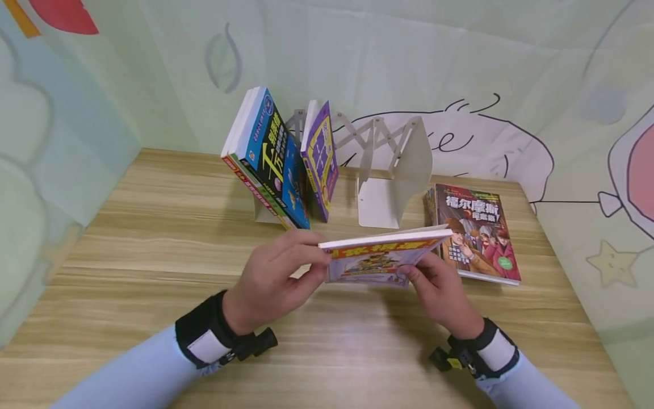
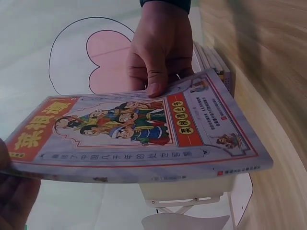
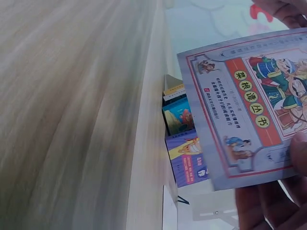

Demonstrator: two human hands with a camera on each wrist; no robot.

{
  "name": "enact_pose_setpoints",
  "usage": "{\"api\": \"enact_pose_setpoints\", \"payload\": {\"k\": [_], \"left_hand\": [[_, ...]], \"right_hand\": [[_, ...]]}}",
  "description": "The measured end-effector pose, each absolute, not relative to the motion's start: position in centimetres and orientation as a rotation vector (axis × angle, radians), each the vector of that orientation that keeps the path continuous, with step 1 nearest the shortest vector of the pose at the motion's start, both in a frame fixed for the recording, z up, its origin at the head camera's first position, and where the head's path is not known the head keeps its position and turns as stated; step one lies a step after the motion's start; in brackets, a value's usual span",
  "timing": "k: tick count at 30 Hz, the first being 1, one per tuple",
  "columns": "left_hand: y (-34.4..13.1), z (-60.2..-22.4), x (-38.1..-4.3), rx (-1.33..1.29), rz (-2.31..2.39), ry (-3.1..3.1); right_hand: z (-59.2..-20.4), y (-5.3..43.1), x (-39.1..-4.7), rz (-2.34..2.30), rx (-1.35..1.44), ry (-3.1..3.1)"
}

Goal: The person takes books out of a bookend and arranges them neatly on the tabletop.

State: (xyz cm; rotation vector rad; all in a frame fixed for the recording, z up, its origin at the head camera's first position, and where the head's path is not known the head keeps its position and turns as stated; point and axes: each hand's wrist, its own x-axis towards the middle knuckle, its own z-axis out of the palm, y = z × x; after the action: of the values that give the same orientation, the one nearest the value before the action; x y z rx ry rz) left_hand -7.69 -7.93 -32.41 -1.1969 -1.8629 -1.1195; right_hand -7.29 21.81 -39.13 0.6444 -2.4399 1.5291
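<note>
Both hands hold a thin lavender picture book (image 1: pixel 365 272) with an orange title band, raised above the front middle of the table and tilted. My left hand (image 1: pixel 278 281) pinches its left end between thumb and fingers. Round the right side, my right hand (image 1: pixel 447 292) grips it, thumb on the cover and fingers behind. The cover with its cartoon figures (image 2: pixel 124 122) faces the left wrist camera; the right wrist view shows part of the same book (image 3: pixel 230 110). Behind it stands a white expandable metal book rack (image 1: pixel 378 201), with a gap at its right part.
Several books, among them a black-and-blue one (image 1: pixel 278 159), lean in the rack's left part. A purple book (image 1: pixel 321 162) stands beside them. At the right lies a stack of books (image 1: pixel 475 233) with a dark red cover on top. A printed cloth backdrop (image 1: pixel 317 51) rises behind the wooden table (image 1: pixel 153 244).
</note>
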Motion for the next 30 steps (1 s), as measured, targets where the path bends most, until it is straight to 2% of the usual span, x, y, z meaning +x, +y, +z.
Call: {"api": "enact_pose_setpoints", "payload": {"k": [8, 24, 30], "left_hand": [[-7.8, -32.3, -7.6, -1.145, -1.201, -2.094], [-9.1, -35.1, -8.9, -0.953, -1.177, -2.553], [-9.3, -35.6, -9.2, -0.933, -1.178, -2.578]], "right_hand": [[-38.6, 23.0, -6.9, 1.557, 0.442, -2.436], [-37.3, 27.2, -6.7, 1.436, 0.095, -2.44], [-36.7, 29.6, -6.9, 1.589, -0.211, -2.326]]}}
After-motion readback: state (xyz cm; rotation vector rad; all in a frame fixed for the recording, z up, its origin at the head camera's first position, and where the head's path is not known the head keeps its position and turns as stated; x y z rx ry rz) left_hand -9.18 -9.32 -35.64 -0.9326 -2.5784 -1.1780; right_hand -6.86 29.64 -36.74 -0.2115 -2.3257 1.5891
